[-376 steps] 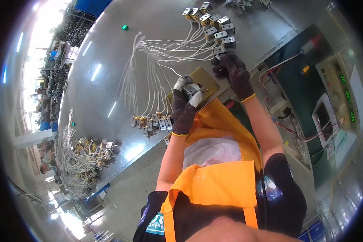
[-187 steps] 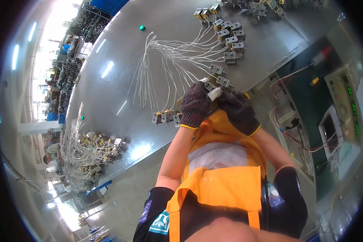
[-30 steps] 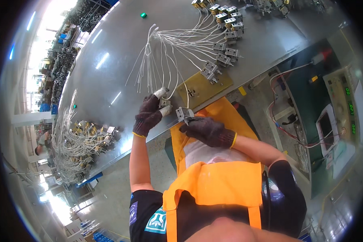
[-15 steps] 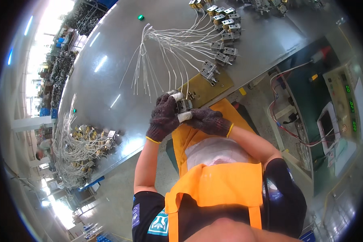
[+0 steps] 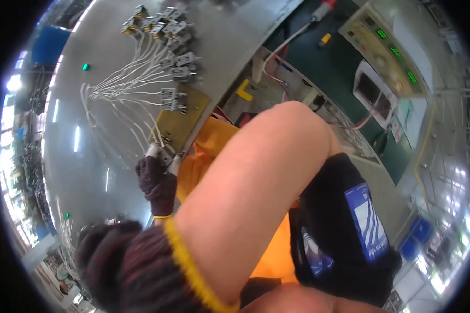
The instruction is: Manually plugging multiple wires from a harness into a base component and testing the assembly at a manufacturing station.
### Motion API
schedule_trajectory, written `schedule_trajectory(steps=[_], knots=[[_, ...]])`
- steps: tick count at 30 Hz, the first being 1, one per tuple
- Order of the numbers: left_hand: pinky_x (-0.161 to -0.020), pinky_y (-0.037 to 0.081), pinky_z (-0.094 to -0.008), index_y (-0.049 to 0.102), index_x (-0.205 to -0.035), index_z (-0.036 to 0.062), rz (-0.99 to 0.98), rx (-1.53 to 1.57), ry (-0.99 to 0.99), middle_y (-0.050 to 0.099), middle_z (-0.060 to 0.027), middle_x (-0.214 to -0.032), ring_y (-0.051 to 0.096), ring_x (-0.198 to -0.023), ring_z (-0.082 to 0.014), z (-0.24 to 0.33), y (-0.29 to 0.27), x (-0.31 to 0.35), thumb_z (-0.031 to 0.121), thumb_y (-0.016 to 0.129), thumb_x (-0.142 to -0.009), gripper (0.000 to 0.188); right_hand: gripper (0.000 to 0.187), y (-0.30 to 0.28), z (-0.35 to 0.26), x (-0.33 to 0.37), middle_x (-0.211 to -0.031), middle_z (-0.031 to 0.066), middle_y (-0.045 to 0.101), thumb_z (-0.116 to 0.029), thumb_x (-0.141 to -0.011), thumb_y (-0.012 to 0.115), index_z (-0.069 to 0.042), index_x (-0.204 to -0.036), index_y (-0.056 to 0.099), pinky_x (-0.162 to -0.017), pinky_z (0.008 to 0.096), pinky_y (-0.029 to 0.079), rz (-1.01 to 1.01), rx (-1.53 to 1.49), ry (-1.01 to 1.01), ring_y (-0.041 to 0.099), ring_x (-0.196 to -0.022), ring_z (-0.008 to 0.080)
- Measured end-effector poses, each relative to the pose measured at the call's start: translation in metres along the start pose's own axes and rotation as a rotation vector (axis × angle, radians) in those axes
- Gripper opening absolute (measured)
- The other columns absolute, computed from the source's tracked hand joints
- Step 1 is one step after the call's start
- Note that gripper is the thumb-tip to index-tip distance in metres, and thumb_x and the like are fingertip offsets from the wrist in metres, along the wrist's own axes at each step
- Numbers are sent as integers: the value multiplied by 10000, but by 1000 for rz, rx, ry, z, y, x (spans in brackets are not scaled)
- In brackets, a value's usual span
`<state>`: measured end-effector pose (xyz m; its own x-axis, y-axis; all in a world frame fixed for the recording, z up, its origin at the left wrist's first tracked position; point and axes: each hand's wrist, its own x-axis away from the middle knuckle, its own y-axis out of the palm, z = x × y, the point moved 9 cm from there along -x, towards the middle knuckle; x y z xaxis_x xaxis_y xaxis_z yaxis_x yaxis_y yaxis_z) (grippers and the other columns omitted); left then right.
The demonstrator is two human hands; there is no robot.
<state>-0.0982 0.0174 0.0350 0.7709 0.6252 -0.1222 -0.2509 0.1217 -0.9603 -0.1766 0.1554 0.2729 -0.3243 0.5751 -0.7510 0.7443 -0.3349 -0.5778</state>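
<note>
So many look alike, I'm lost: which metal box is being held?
The box in the left hand, at the plate's lower end; the boxes higher in view lie unheld.

The shiny grey surface (image 5: pixel 235 31) carries a brass plate (image 5: pixel 190 125) by its edge. Metal units (image 5: pixel 181 73) lie clustered beyond, their white wires (image 5: pixel 102 94) gathered into a bunch. A green cap (image 5: pixel 85 67) sits apart; another wire bundle (image 5: pixel 65 235) lies lower left, partly hidden.

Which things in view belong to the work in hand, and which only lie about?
Likely part of the work:
metal housing held by the left hand
white wires
brass-coloured plate
other metal housings

Likely just lying about:
green round piece
yellow piece on the dark green surface
</note>
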Motion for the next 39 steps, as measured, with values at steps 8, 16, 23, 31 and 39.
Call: schedule_trajectory(steps=[8,16,23,31,39], knots=[[-886,452,-441,569,-1243,44,-11,29,27,630,-155,-1032,578,-975,-351,18,-20,-8,256,802,-709,621,152,29,-11,7,-607,154,608,-157,-703,593,-38,-622,642,-535,446,482,-54,-52,-24,605,-538,277],[-885,457,-427,562,-1254,26,3,68,147,628,-158,-1053,579,-984,-344,20,-24,-6,277,809,-709,648,167,47,-3,22,-578,161,583,-163,-692,601,-30,-594,620,-485,447,457,-93,-95,-27,590,-515,279],[-905,459,-422,569,-1272,103,-36,150,48,640,-133,-1048,583,-987,-353,-7,-8,-3,179,738,-719,583,185,89,28,53,-552,167,562,-170,-682,608,-23,-569,601,-442,447,435,-263,-190,-102,577,-495,280],[-906,492,-354,547,-1284,3,-48,354,0,638,-143,-1118,625,-1009,-272,6,-26,-30,81,695,-830,484,169,94,240,179,-988,10,658,-81,-953,601,-51,-1116,634,-872,265,494,248,-743,778,600,-947,100],[-851,468,-434,605,-1235,139,-1,372,-222,674,-128,-975,600,-961,-345,34,-18,-75,377,793,-735,585,278,54,254,233,-881,40,670,-254,-993,535,-45,-1152,625,-619,233,508,713,-1005,1332,622,-702,103]])
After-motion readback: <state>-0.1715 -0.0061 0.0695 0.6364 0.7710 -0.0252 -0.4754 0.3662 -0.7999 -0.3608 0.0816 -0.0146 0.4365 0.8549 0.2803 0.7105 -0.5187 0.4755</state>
